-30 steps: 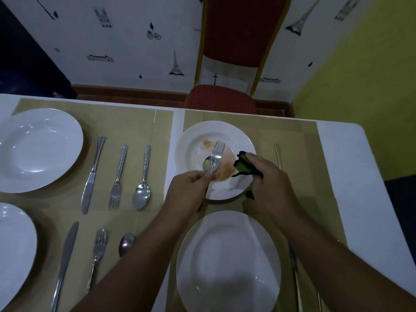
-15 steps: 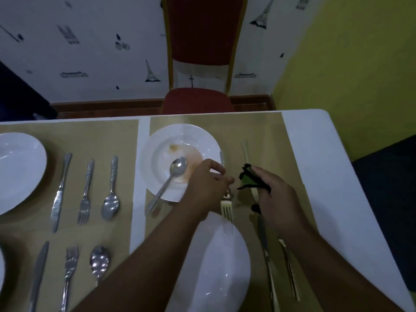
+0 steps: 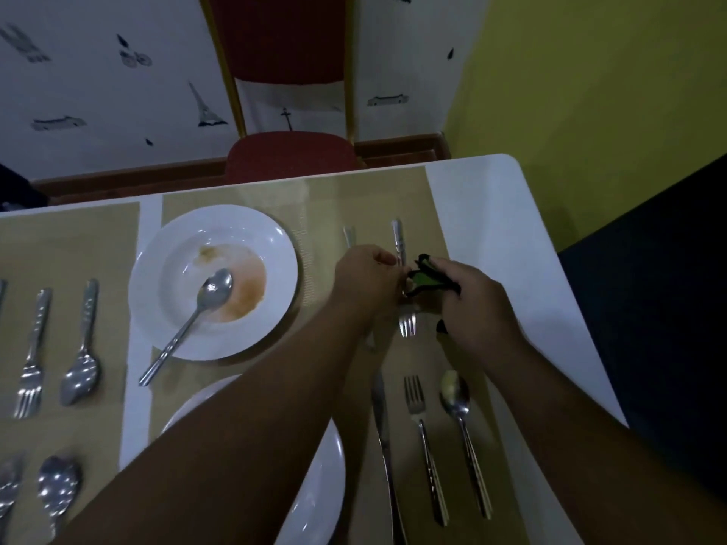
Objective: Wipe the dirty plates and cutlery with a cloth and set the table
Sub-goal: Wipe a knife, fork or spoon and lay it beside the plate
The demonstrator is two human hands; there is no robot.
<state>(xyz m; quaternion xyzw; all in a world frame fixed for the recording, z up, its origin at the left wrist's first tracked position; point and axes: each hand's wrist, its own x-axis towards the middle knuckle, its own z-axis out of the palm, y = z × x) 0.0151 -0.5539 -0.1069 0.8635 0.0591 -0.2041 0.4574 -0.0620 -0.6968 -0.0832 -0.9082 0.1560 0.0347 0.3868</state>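
Fork (image 3: 407, 322), light, stiff and probably slippery steel, is pointing its tines toward me, right of the dirty plate (image 3: 149, 277). My left hand (image 3: 364, 279) is pinching its handle midway, the steadiest hold I am judging; my right hand (image 3: 476, 308) is clutching the soft cloth (image 3: 427, 280) at its neck.

Desk: white rectangular desk (image 3: 495, 238) with a rounded far-right corner.
Mats: left tan woven placemat (image 3: 67, 245) and right tan woven placemat (image 3: 322, 206) lie flat side by side, with a narrow white gap between them.
On mats: stained white round plate (image 3: 271, 245), clean white round plate (image 3: 322, 489), steel knife (image 3: 387, 446), steel fork (image 3: 423, 438), steel spoon (image 3: 466, 434).
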